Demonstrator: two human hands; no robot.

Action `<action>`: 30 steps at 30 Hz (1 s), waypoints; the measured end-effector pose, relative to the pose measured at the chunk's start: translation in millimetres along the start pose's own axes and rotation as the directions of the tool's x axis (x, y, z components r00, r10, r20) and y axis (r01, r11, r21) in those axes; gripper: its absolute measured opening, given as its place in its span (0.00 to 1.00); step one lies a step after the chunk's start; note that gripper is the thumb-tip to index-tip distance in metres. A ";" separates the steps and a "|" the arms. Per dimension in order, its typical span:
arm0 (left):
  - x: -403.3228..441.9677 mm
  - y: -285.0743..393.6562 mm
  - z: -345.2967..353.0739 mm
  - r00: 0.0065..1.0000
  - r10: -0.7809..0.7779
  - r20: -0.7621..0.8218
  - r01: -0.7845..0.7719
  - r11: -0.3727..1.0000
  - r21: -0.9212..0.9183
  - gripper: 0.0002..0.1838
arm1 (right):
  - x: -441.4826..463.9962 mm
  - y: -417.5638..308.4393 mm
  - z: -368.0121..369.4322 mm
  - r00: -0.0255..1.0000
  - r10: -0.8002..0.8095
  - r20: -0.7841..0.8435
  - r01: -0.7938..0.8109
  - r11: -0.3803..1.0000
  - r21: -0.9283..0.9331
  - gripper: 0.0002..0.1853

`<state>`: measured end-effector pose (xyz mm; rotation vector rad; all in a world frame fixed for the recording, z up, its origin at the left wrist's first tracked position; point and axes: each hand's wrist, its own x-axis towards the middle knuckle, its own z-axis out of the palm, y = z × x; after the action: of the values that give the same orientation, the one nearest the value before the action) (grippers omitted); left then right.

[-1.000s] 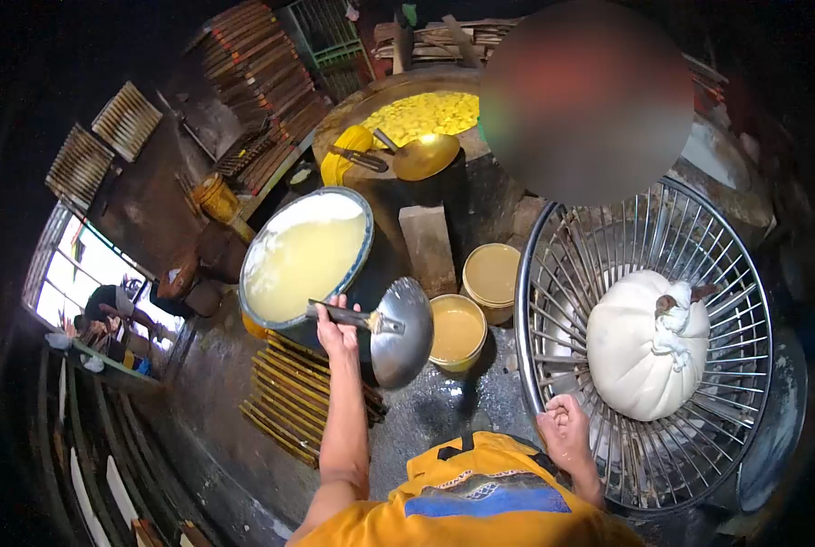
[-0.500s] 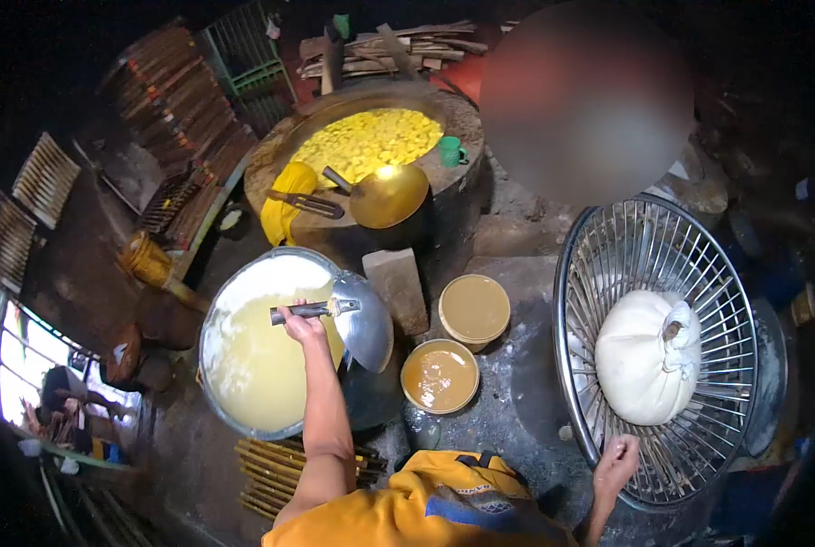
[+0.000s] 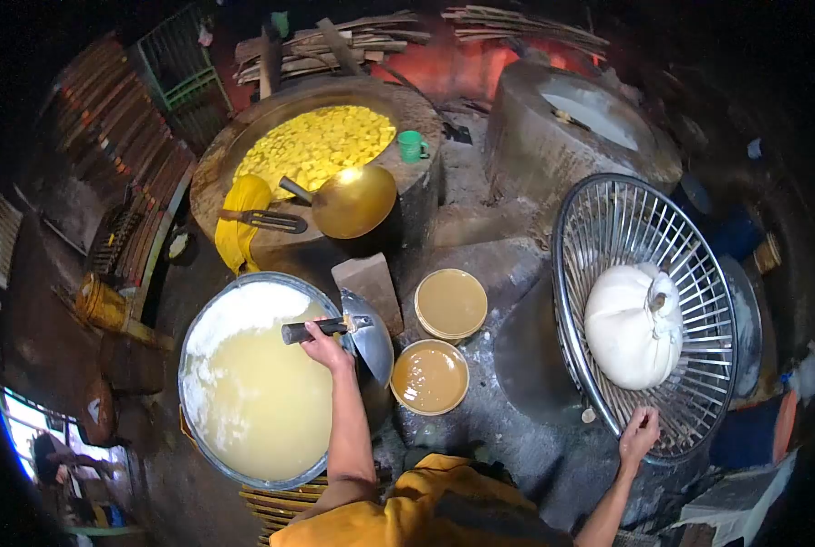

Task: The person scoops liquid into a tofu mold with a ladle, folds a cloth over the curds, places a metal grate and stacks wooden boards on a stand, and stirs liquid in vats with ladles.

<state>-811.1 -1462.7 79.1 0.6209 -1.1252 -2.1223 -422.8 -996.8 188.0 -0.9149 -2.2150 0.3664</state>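
Observation:
My left hand point(image 3: 323, 346) grips the dark handle of a metal ladle point(image 3: 368, 337), whose bowl hangs tilted over the right rim of a big vat point(image 3: 270, 392) of pale yellow liquid. At the lower edge of a large barred metal basket point(image 3: 575, 319), my right hand point(image 3: 640, 432) is curled closed; whether anything is inside it cannot be made out. A bulging, tied white cloth bundle point(image 3: 628, 333) rests in that basket. Two buckets of tan liquid point(image 3: 451, 304) point(image 3: 430, 377) stand between the vat and the basket.
Yellow pieces point(image 3: 321, 146) fill a round stove pan at the back. On its rim are a golden wok point(image 3: 354, 202), yellow cloth point(image 3: 241, 219) and green mug point(image 3: 412, 146). Another round stove point(image 3: 535, 137) is behind the basket. A person point(image 3: 70, 460) is far left.
The view has swung right and the second stove now shows. My left hand has moved the ladle from beside the vat to over its right side. My right hand stays by the basket's edge.

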 end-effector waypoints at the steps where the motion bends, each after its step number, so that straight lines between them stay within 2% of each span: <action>1: 0.5 -0.1 -1.8 0.999 0.034 -0.026 -0.031 0.995 0.097 0.15 | 1.2 -6.4 -1.3 0.999 0.042 0.008 -0.042 0.999 0.008 0.07; 3: -5.7 3.8 -0.7 0.990 0.121 -0.078 -0.094 0.953 0.287 0.22 | 0.3 2.8 4.5 0.999 0.028 -0.023 -0.026 0.997 0.073 0.06; 4: -14.3 19.4 0.8 0.999 -0.023 -0.037 0.035 0.933 0.359 0.22 | 0.5 -2.3 3.3 0.999 0.036 -0.025 -0.033 0.993 0.112 0.05; 5: -8.0 11.2 -14.1 0.998 -0.055 -0.007 0.047 0.762 0.646 0.23 | -3.0 16.7 7.8 1.000 0.001 -0.029 0.001 0.999 0.049 0.06; 6: -24.1 0.6 -17.8 0.993 0.107 0.051 -0.116 0.783 0.611 0.22 | -4.3 10.4 5.5 0.996 0.080 -0.027 -0.079 0.997 0.019 0.07; 7: -40.5 -10.8 -21.2 0.956 0.272 0.109 -0.284 0.770 0.572 0.21 | -1.4 -0.4 0.6 1.000 0.012 -0.023 -0.013 0.998 -0.067 0.09; 8: -57.6 -22.2 -24.4 0.892 0.423 0.162 -0.440 0.724 0.531 0.20 | 0.8 -13.4 -7.4 0.992 0.122 0.017 -0.120 0.987 -0.109 0.10; 9: -91.1 -22.5 -13.0 0.898 0.384 0.213 -0.439 0.763 0.475 0.19 | -2.6 5.1 -4.3 0.999 -0.006 0.040 0.006 1.000 -0.003 0.09; 10: -130.9 -8.7 -1.4 0.899 0.348 0.265 -0.433 0.795 0.426 0.19 | 1.7 13.5 -8.8 0.948 -0.316 -0.040 0.313 0.904 0.291 0.09; 11: -172.4 -0.6 9.7 0.919 0.123 0.375 -0.283 0.868 0.409 0.18 | -13.2 33.9 13.1 0.989 -0.126 0.079 0.122 0.991 0.050 0.10; 12: -209.5 0.1 13.6 0.880 -0.100 0.464 -0.124 0.895 0.428 0.17 | -5.9 7.3 -7.3 0.969 0.166 0.185 -0.193 0.971 0.138 0.08; 13: -240.1 -16.5 8.4 0.767 -0.208 0.607 -0.009 0.942 0.335 0.17 | -5.4 12.1 -16.6 0.967 0.054 0.247 -0.107 0.972 0.207 0.06; 14: -294.4 -4.0 15.0 0.707 -0.298 0.641 0.041 0.923 0.383 0.15 | -13.0 29.8 -6.0 0.978 -0.039 0.205 -0.048 0.915 0.401 0.05; 15: -328.2 -4.7 13.9 0.585 -0.426 0.690 0.141 0.891 0.431 0.15 | -14.9 31.2 -10.1 0.954 0.006 0.301 -0.208 0.738 0.643 0.05; 16: -363.5 -8.6 10.9 0.436 -0.542 0.719 0.233 0.839 0.491 0.15 | -15.5 29.3 -24.7 0.966 -0.063 0.250 -0.157 0.623 0.766 0.05; 17: -413.8 -0.7 12.7 0.494 -0.587 0.642 0.174 0.790 0.588 0.15 | -23.8 83.7 -46.8 0.973 -0.025 0.229 -0.184 0.511 0.840 0.07; 18: -458.2 9.7 10.2 0.546 -0.625 0.558 0.129 0.721 0.681 0.15 | -32.0 60.4 -51.9 0.964 -0.214 0.158 -0.013 0.553 0.833 0.08; 19: -510.6 1.7 20.3 0.461 -0.608 0.647 0.028 0.739 0.674 0.15 | -29.3 106.8 -89.2 0.944 -0.243 0.222 -0.042 0.579 0.814 0.08; 20: -548.5 -1.4 31.7 0.407 -0.565 0.718 -0.074 0.763 0.642 0.16 | -33.5 123.5 -109.8 0.957 -0.254 0.139 0.000 0.479 0.878 0.10; 21: -581.1 -7.1 38.1 0.338 -0.528 0.779 -0.154 0.786 0.599 0.16 | -47.6 149.6 -115.1 0.963 -0.203 0.175 -0.051 0.501 0.864 0.11; 22: -615.1 -11.6 45.8 0.267 -0.489 0.830 -0.231 0.804 0.548 0.16 | -47.5 171.4 -157.0 0.971 -0.191 0.140 -0.023 0.511 0.859 0.10; 24: -677.5 -14.6 57.2 0.141 -0.423 0.895 -0.341 0.828 0.445 0.17 | -60.7 221.5 -206.6 0.992 -0.070 0.107 -0.057 0.507 0.860 0.10; 26: -712.8 -21.0 70.6 0.044 -0.376 0.926 -0.399 0.843 0.361 0.17 | -70.3 256.3 -227.8 0.995 0.050 0.086 -0.099 0.570 0.816 0.09; 27: -730.8 -23.1 76.9 0.000 -0.359 0.934 -0.423 0.846 0.325 0.17 | -74.4 277.1 -239.0 0.998 0.058 0.010 -0.045 0.635 0.771 0.09; 28: -746.3 -25.0 81.3 -0.042 -0.340 0.939 -0.435 0.853 0.289 0.17 | -80.4 294.8 -251.0 0.990 0.131 0.049 -0.127 0.693 0.710 0.11; 30: -773.9 -29.9 88.3 -0.122 -0.314 0.942 -0.452 0.862 0.229 0.18 | -92.9 317.7 -278.4 0.969 0.245 0.012 -0.196 0.745 0.638 0.11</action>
<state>-354.6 -839.0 180.8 -1.3827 -2.5008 -1.8732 -20.5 -838.2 184.4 -0.7820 -1.7131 1.1052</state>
